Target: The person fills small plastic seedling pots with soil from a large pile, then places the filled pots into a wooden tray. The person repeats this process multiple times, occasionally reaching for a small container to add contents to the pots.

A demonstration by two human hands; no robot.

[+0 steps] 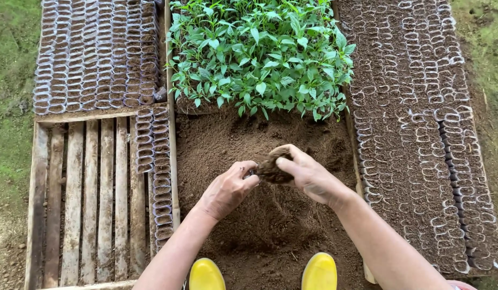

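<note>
Filling step, I judge — my right hand [308, 174] cups soil-packed bag [273, 169] above middle of soil bed [259, 225]. Left hand [227, 188] pinches bag's left edge. Seedlings [259, 53] far. Next move needs firm packing, upright placing.

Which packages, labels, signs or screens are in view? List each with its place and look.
No labels, signs or screens show.
Small soil-filled nursery bags: packed rows, far left, pale rims.
More bags: right bed, same rows.
Short column of bags: beside bare wooden slats.
Soil clump: between left hand and right hand.
</note>
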